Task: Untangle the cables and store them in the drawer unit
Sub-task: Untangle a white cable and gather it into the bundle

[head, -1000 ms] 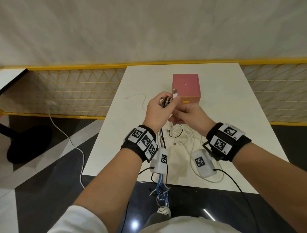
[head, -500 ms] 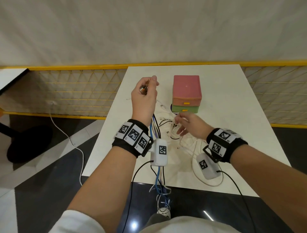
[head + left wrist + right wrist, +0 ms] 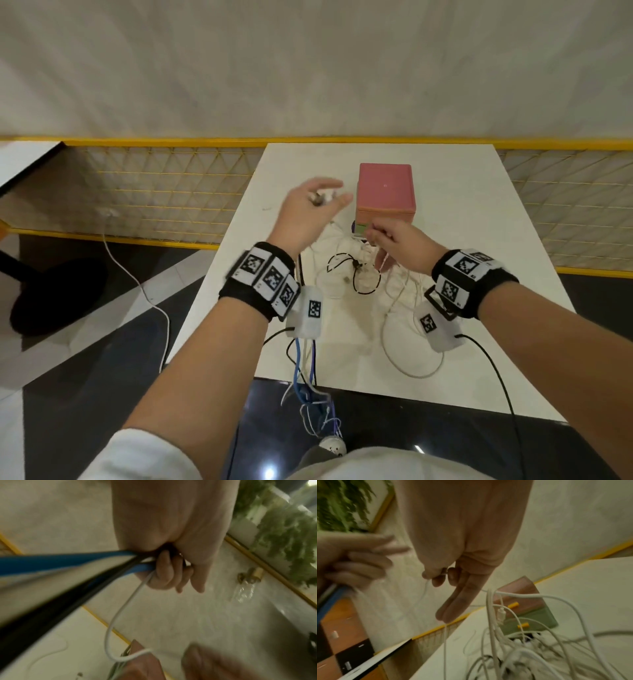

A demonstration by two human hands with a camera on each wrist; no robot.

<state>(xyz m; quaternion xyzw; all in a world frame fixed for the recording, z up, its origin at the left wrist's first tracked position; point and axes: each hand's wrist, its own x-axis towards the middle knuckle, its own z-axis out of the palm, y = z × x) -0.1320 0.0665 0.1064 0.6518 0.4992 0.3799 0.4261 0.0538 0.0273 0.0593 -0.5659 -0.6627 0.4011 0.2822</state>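
A pink and green drawer unit (image 3: 385, 186) (image 3: 522, 599) stands mid-table, its drawers closed. In front of it lies a tangle of white and black cables (image 3: 359, 274) (image 3: 522, 649). My left hand (image 3: 315, 202) (image 3: 171, 572) is raised left of the unit and grips a bundle of blue, black and white cables (image 3: 68, 563) near their plugs. These run under my wrist and hang over the table's front edge (image 3: 308, 377). My right hand (image 3: 380, 236) (image 3: 443, 573) hovers above the tangle. Its thumb and forefinger pinch a thin white cable (image 3: 116, 615) that loops up to the left hand.
The white table (image 3: 479, 240) is narrow, with a yellow mesh fence (image 3: 154, 192) behind and beside it. On the floor to the left lie a white cord (image 3: 137, 284) and a black round base (image 3: 58, 294). A wall rises behind.
A second ago both hands were together in front of the drawer unit. The left hand then pulled its bundle up and left; now it sits slightly lower and nearer the unit. The right hand has risen a little.
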